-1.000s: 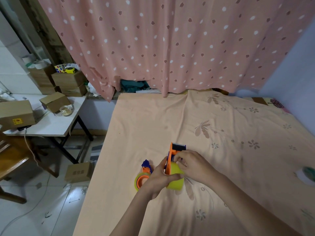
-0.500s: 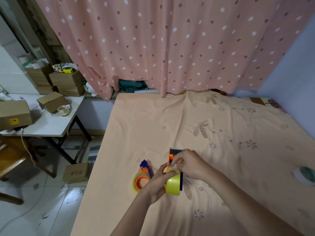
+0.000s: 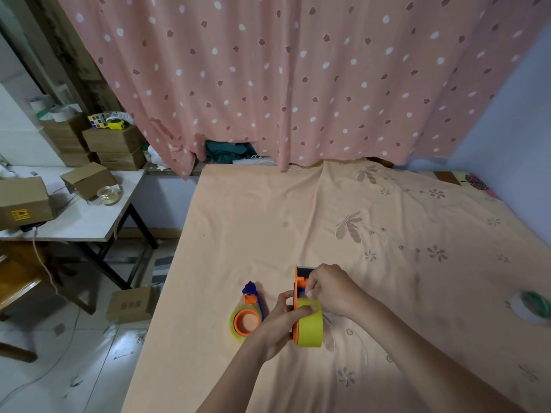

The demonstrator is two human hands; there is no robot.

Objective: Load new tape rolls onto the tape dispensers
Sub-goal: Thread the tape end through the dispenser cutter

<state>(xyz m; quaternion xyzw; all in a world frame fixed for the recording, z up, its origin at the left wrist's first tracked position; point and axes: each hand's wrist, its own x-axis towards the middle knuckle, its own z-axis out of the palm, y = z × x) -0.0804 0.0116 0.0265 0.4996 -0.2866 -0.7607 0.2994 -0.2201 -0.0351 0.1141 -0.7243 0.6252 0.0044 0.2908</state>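
An orange tape dispenser (image 3: 299, 281) stands on edge above the peach bed sheet (image 3: 298, 222), with a yellow tape roll (image 3: 311, 327) mounted on it. My left hand (image 3: 278, 321) grips the dispenser and roll from the left, thumb across the roll's top. My right hand (image 3: 331, 289) pinches near the tape's end at the dispenser's upper part, just above the roll. A second dispenser (image 3: 249, 315), orange and blue with a yellowish roll on it, lies flat on the sheet just left of my hands.
A greenish roll (image 3: 535, 305) lies at the sheet's right edge. To the left stands a white table (image 3: 89, 222) with cardboard boxes (image 3: 22, 204) and a glass jar (image 3: 108, 195). A small box (image 3: 131, 305) sits on the floor. A dotted pink curtain (image 3: 298, 84) hangs behind.
The dispenser has turned more edge-on with the roll's face toward me. My right fingers shifted from the dispenser's top down to the tape just above the roll.
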